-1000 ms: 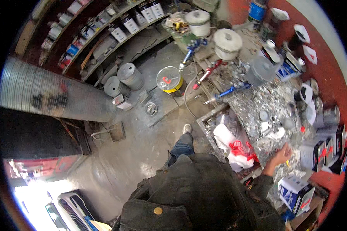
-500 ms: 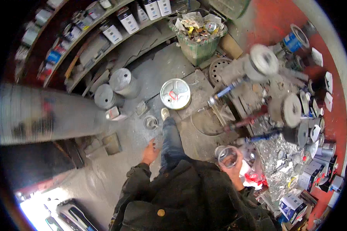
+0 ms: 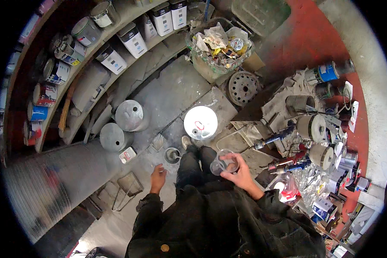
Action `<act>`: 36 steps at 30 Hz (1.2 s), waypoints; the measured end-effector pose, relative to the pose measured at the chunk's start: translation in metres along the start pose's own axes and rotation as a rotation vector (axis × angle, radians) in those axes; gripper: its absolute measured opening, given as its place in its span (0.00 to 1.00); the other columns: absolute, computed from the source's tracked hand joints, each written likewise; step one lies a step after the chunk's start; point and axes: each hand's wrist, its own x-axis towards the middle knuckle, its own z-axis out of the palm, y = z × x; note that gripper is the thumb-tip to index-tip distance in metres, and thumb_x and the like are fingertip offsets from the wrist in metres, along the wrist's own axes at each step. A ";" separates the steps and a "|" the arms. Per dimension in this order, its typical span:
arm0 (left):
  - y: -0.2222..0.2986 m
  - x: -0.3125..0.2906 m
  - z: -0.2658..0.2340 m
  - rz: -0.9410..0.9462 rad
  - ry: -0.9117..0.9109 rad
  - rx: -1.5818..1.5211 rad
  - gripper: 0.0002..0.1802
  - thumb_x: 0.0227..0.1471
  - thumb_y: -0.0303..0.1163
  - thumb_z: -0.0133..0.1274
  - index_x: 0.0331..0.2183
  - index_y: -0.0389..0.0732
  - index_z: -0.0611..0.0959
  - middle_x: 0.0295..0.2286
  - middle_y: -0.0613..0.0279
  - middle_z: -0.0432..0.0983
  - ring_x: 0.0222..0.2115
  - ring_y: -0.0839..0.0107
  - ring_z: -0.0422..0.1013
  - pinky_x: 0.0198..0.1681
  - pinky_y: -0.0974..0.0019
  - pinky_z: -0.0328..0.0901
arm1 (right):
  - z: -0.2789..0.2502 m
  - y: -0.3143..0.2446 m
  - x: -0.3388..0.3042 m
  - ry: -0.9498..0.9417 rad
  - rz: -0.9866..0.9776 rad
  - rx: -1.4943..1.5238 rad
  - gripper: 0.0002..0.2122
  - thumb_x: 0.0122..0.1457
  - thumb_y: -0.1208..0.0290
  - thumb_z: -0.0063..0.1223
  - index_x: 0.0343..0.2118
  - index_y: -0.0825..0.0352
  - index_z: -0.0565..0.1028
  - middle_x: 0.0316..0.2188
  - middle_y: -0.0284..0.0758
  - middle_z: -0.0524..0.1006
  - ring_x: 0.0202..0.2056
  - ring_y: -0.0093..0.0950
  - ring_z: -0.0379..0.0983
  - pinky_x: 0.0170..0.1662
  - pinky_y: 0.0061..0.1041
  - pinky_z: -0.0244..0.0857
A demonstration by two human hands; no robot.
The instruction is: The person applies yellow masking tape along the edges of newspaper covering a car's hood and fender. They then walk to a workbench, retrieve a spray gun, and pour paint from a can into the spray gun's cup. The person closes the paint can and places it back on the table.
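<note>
My right hand (image 3: 242, 173) is closed round a clear plastic cup (image 3: 219, 167), held in front of my body above my legs. The cup is see-through, and I make out nothing inside it. My left hand (image 3: 158, 177) hangs low at my left side, its fingers loosely bent and apart, holding nothing. On the floor just beyond that hand stands a small grey pot (image 3: 172, 155) with something pale in it. Ahead of my feet is a round drum (image 3: 201, 122) with a bright white top and a red mark.
Two grey drums (image 3: 129, 115) stand at the left, near shelves (image 3: 84, 84) of cans. A bin (image 3: 206, 64) full of rubbish is at the far side, beside a wheel rim (image 3: 244, 88). To the right, spray guns (image 3: 274, 139) hang by a cluttered, foil-covered bench (image 3: 305, 182).
My right hand has brought the cup leftward, from beside the bench to in front of my body. I have stepped forward and turned slightly. My left hand remains empty.
</note>
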 end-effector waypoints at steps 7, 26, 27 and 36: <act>0.002 0.023 -0.030 -0.003 -0.025 0.014 0.24 0.52 0.34 0.57 0.50 0.43 0.73 0.38 0.53 0.79 0.35 0.64 0.77 0.40 0.62 0.70 | 0.037 -0.043 0.065 -0.050 -0.008 0.275 0.26 0.52 0.77 0.61 0.53 0.69 0.61 0.50 0.39 0.70 0.31 0.20 0.72 0.33 0.18 0.68; 0.254 0.093 -0.110 0.181 -0.099 -0.982 0.35 0.49 0.30 0.61 0.55 0.35 0.63 0.50 0.53 0.68 0.47 0.64 0.69 0.49 0.60 0.66 | 0.034 -0.165 0.312 -0.690 -0.347 -0.432 0.21 0.52 0.66 0.64 0.47 0.68 0.72 0.42 0.35 0.77 0.39 0.24 0.76 0.42 0.26 0.69; 0.242 0.094 -0.114 0.116 -0.044 -1.020 0.33 0.50 0.31 0.59 0.54 0.34 0.64 0.47 0.52 0.70 0.45 0.64 0.71 0.47 0.60 0.68 | 0.017 -0.192 0.346 -0.571 -0.325 -0.272 0.18 0.54 0.65 0.62 0.45 0.68 0.73 0.40 0.31 0.78 0.39 0.22 0.75 0.43 0.25 0.69; 0.180 0.094 -0.106 -0.042 0.415 -1.138 0.22 0.59 0.45 0.50 0.44 0.36 0.74 0.33 0.59 0.75 0.33 0.68 0.72 0.40 0.63 0.68 | -0.157 -0.396 0.661 0.375 -0.309 -0.128 0.36 0.51 0.34 0.51 0.41 0.71 0.75 0.33 0.34 0.73 0.34 0.28 0.68 0.40 0.30 0.64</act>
